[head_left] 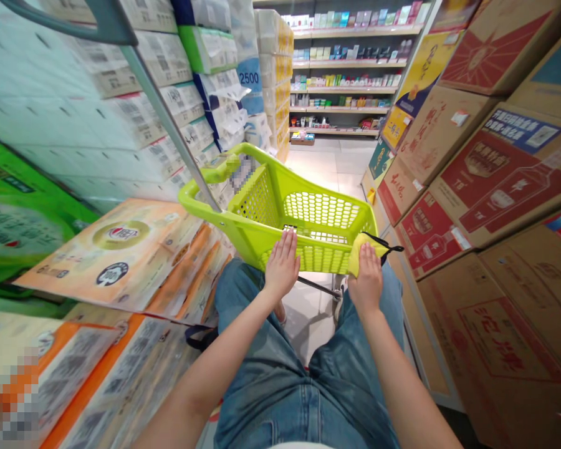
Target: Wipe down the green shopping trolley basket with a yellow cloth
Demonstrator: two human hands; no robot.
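Observation:
A lime-green shopping basket cart (247, 234) with perforated walls stands in front of my knees, its long side facing me. My left hand (283, 265) lies with its fingers stretched out flat against the near wall, close to the rim. At the cart's right end, my right hand (366, 280) presses a yellow cloth (358, 249) with dark edging and a black loop to the near wall and rim. The cloth partly covers that corner. A grey pull handle (168, 112) rises from the cart's left end. Below the basket, a dark bar and a wheel show.
Stacked tissue packs (121, 249) crowd the left side. Large cardboard cartons (490, 181) form a wall on the right. Beyond the cart, pale floor tiles (339, 167) lead to shelves (350, 90) of small boxes and bottles. My jeans-clad legs flank the near side.

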